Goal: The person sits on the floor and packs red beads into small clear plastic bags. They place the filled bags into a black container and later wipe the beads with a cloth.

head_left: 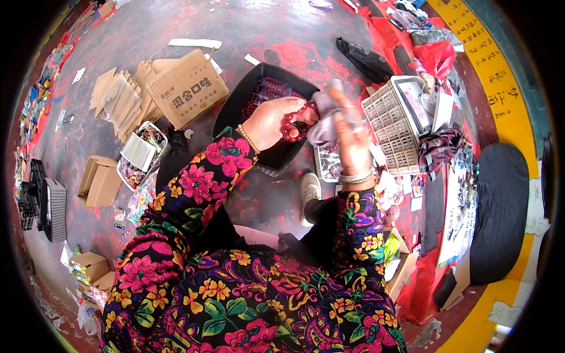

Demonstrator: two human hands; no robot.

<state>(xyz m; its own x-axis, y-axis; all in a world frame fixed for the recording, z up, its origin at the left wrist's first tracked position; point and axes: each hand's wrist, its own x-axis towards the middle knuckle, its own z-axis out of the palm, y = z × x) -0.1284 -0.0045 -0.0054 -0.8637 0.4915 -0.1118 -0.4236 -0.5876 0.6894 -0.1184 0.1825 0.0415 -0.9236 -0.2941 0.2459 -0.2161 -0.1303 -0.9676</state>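
Observation:
Dark red round beads, a bead bracelet (289, 126) by their look, are gripped in my left hand (268, 122), whose fingers curl around them. Close on its right, my right hand (353, 138) is wrapped round a greyish-mauve cloth (323, 120), which bunches up against the beads. Both hands are raised over a black bin (235, 100) on the floor. Inside the bin lie more dark red beads (268, 88), some under clear plastic. My hands and the cloth hide part of the bin's right side.
Flattened cardboard (188, 88) and a white basket of small goods (141, 153) lie to the left, near an open carton (100, 181). On the right stand a cream plastic crate (391, 126) and a black-covered seat (500, 212). A black bag (365, 59) lies beyond the bin.

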